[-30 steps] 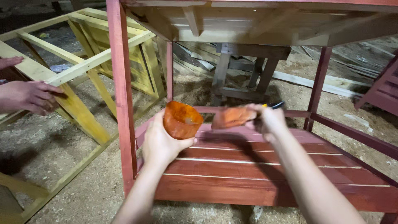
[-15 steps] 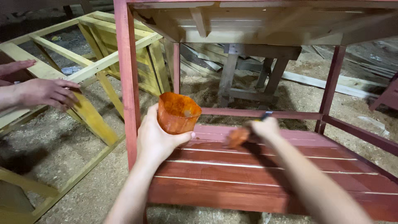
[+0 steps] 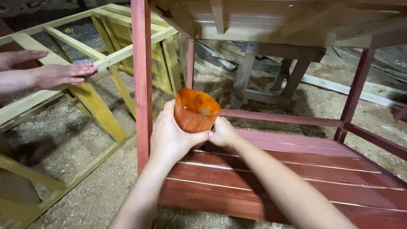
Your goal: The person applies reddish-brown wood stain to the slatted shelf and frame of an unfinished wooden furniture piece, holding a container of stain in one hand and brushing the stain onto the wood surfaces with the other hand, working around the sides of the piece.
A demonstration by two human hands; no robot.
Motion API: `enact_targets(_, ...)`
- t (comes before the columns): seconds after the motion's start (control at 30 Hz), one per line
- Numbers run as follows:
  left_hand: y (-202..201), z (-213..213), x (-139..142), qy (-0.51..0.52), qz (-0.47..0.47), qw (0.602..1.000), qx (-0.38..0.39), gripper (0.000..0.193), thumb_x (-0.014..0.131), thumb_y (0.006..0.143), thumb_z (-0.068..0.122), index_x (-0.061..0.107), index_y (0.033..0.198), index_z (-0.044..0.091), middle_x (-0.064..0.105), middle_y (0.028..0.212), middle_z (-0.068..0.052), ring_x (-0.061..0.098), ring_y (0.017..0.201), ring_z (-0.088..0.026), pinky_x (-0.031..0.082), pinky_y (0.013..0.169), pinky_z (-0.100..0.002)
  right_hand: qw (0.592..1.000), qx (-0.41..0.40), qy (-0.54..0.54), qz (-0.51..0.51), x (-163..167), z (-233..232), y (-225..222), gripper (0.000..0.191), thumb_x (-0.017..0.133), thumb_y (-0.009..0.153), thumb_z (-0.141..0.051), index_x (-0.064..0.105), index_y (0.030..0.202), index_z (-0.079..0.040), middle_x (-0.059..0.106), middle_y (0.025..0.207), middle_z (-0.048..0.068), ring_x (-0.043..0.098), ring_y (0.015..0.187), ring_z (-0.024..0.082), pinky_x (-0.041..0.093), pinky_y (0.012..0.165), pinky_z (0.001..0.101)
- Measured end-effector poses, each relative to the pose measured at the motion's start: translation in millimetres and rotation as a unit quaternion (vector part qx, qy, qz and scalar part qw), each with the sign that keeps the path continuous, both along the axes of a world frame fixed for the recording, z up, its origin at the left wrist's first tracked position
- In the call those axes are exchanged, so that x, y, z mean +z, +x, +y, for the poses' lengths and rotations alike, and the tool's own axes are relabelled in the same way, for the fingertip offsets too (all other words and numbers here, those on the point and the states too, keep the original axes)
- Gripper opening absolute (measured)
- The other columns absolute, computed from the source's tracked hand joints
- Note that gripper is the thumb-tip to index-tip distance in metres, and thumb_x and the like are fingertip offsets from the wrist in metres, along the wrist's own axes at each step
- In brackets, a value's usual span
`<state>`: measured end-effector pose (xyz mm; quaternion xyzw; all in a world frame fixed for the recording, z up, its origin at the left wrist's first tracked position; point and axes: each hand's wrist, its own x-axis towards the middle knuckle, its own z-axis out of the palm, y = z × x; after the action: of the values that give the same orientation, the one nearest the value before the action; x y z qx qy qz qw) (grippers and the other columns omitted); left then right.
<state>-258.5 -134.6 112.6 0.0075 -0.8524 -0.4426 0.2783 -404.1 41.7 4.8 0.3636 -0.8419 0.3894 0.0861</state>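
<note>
Cup (image 3: pixel 196 110), orange and see-through with a stained inside, sits just left of the frame's centre, tilted a little so its open mouth faces up and to the right. The left hand (image 3: pixel 171 138) is wrapped around its lower left side, fingers curled under the base and thumb lying across the front, so it is closed firmly on the cup. The right hand (image 3: pixel 224 132) is tucked against the cup's lower right edge, touching both the cup and the left thumb; its fingers are bent inward, but whether they grip anything cannot be told, since the cup hides them.

Both forearms rise from the bottom of the frame over a red slatted shelf (image 3: pixel 296 169) that fills the lower right. A red post (image 3: pixel 142 80) stands upright just left of the cup, and a second red post (image 3: pixel 355 93) stands at the right. An unpainted wooden top spans the upper edge.

In the upper left lies a yellow wooden frame (image 3: pixel 101 63). Another person's two hands (image 3: pixel 59 74) reach in from the left edge, the nearer one flat on a yellow rail with fingers stretched out. Sawdust covers the ground (image 3: pixel 85 169).
</note>
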Motion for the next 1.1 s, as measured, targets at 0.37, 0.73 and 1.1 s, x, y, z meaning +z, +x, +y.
enact_targets(0.37,-15,-2,-4,-0.028,-0.013,0.999,0.014,0.105,0.099,0.050,0.041,0.050,0.137,0.011,0.066,0.121,-0.015,0.066,0.113,-0.033,0.053,0.095,-0.044,0.984,0.014,0.090,-0.152,13,66,9,0.015,0.083,0.079,-0.012,0.082,0.094,-0.011,0.083,0.091,0.003,0.076,0.087,0.016,0.059,0.086,0.0338)
enact_targets(0.73,-50,-8,-35,-0.009,0.047,0.999,-0.016,0.109,0.100,0.050,0.035,0.045,0.140,0.006,0.060,0.127,-0.021,0.058,0.122,-0.037,0.048,0.102,-0.046,0.974,0.131,0.086,-0.163,-11,62,-16,0.015,0.082,0.078,-0.008,0.081,0.093,-0.010,0.082,0.096,0.003,0.076,0.092,0.014,0.058,0.092,0.0323)
enact_targets(1.1,-63,-21,-32,0.004,0.024,1.000,-0.008,0.114,0.100,0.048,0.036,0.042,0.141,0.006,0.059,0.127,-0.021,0.057,0.122,-0.038,0.048,0.102,-0.045,0.959,0.132,0.012,-0.252,-24,-41,-28,0.027,0.078,0.077,0.002,0.072,0.102,-0.008,0.077,0.100,0.007,0.070,0.095,0.016,0.056,0.090,0.0324)
